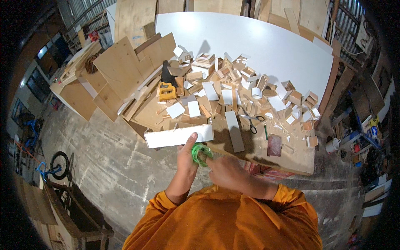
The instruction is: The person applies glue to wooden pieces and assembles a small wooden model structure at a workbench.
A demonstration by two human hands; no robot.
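My left hand (186,161) is closed round a long white-faced board (178,136), its thumb on the near edge. The board's far edge looks rough and brownish. Just right of that thumb is a small green see-through plastic cup (201,154) with something brownish inside; it sits against my left hand, whose grip on it is partly hidden. My right hand (227,170), slightly blurred, reaches its curled fingers to the cup's right rim. What those fingers hold, if anything, does not show.
A worktable (300,160) carries many small wood and white board pieces. On it lie a yellow-handled handsaw (167,91), black-handled scissors (252,120), a white strip (234,131) and a dark red sanding block (274,145). Plywood sheets (121,62) lean left; a blue bike (52,168) stands beyond.
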